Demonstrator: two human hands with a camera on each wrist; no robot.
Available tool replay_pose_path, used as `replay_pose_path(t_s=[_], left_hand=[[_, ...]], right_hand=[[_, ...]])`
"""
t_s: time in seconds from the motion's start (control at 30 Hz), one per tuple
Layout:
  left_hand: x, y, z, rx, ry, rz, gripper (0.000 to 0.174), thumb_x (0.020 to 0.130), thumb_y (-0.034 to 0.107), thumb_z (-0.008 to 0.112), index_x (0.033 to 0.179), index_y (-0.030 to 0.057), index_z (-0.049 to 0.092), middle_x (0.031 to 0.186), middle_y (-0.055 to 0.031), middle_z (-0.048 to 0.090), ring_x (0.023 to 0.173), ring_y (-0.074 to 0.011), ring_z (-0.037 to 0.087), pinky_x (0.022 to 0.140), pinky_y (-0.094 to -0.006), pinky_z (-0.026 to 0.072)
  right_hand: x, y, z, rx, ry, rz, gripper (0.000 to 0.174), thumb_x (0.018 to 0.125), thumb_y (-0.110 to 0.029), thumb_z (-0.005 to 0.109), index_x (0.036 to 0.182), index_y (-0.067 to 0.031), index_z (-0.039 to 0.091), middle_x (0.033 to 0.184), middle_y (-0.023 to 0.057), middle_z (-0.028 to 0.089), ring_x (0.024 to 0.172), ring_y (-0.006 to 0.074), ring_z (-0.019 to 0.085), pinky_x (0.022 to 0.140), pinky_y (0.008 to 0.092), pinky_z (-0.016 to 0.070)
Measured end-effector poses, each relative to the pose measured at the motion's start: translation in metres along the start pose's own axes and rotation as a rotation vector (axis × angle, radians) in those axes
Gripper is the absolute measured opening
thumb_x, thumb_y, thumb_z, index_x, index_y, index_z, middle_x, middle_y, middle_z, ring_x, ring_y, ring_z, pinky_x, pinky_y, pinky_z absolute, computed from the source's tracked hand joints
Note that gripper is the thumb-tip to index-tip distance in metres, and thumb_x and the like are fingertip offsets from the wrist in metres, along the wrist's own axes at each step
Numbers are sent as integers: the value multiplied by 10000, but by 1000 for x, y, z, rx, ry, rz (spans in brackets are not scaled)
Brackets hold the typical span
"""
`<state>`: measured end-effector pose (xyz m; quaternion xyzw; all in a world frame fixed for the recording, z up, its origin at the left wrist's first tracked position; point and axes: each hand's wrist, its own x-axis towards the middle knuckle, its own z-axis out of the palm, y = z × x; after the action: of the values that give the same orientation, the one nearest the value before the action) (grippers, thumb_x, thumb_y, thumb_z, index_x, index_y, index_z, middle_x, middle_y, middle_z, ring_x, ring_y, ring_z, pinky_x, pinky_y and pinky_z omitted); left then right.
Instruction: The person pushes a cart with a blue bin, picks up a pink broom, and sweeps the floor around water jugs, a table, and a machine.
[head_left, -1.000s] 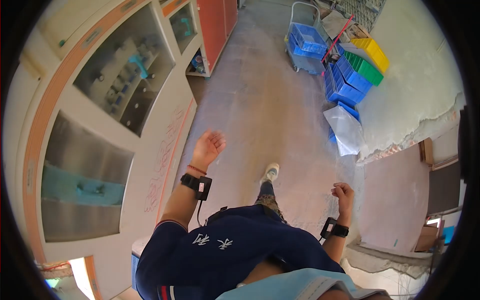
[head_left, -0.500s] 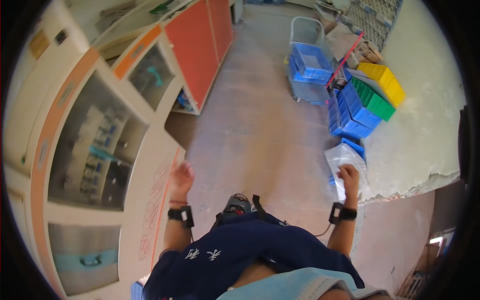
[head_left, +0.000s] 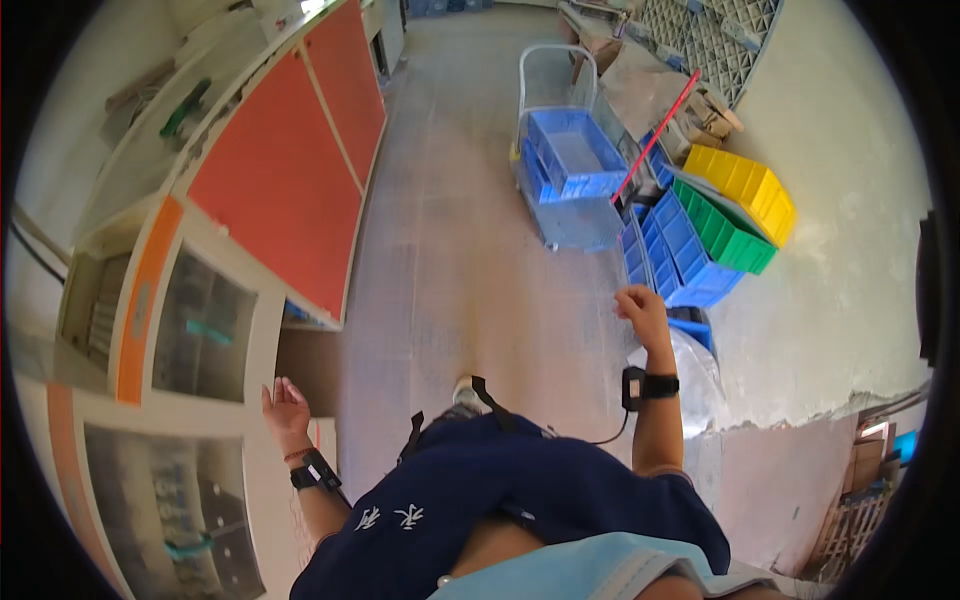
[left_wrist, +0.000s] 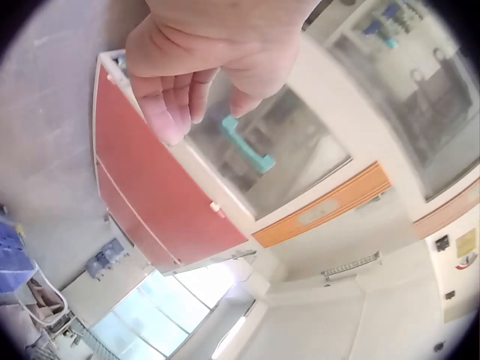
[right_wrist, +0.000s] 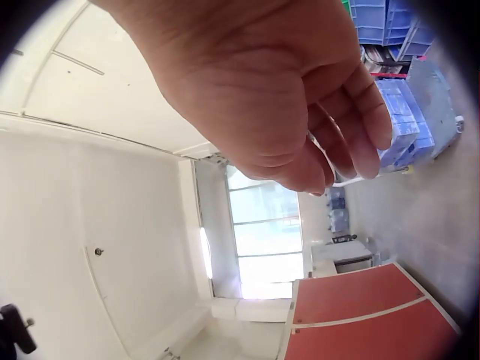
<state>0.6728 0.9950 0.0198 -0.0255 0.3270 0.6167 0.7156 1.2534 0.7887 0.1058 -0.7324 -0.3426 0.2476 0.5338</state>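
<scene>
In the head view my left hand hangs low on the left with its fingers loosely bent and nothing in them. It is nearest the white cabinet with see-through doors, and the left wrist view shows a teal handle on one door just beyond the fingers. On the right, my right hand is raised in front of the body, fingers loosely curled and holding nothing. It overlaps the lower end of the stacked blue crates in the head view. Both wrists wear black straps with small boxes.
Ahead, a hand trolley carries blue crates. Beside it lean a red pole, a green crate and a yellow crate. Red cabinet doors line the left of the floor. Clear plastic sheeting lies at the right wall.
The person has walked forward, so the trolley, crates and red doors appear nearer. The left hand has swung back and down to the left; the right hand has come up and forward.
</scene>
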Motion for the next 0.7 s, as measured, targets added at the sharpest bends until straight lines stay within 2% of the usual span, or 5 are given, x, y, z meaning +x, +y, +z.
replay_pose_path(t_s=[0.1,0.3,0.43,0.6,0.7], left_hand=[[92,-34,94,137,-62,-90,287,810,308,553,888,33,554,819,-60,592,784,-158,570,687,-254,486],[189,-150,309,396,-338,-293,272,822,309,536,841,40,577,788,-65,600,704,-154,570,637,-259,483],[259,-242,389,461,-540,-424,259,824,295,537,829,39,578,781,-69,604,674,-162,570,610,-263,488],[332,-338,482,490,-441,-433,256,836,290,517,830,43,580,784,-65,611,657,-168,565,582,-265,487],[367,-373,523,540,-471,-472,258,839,296,507,833,50,582,792,-62,611,653,-167,559,572,-261,483]], right_hand=[[44,0,-13,48,102,30,150,783,-145,580,829,-3,592,694,27,579,597,92,547,547,216,462],[113,19,-52,13,295,165,163,779,-145,584,832,9,591,693,44,585,593,107,561,534,218,468],[189,52,-93,18,408,166,170,781,-152,578,839,8,596,691,47,584,592,107,565,523,217,466],[313,55,-141,-25,510,168,210,777,-186,585,817,20,596,649,40,579,585,107,566,522,214,458],[394,18,-169,-204,480,170,219,779,-194,572,808,21,596,631,26,564,585,92,545,529,199,443]])
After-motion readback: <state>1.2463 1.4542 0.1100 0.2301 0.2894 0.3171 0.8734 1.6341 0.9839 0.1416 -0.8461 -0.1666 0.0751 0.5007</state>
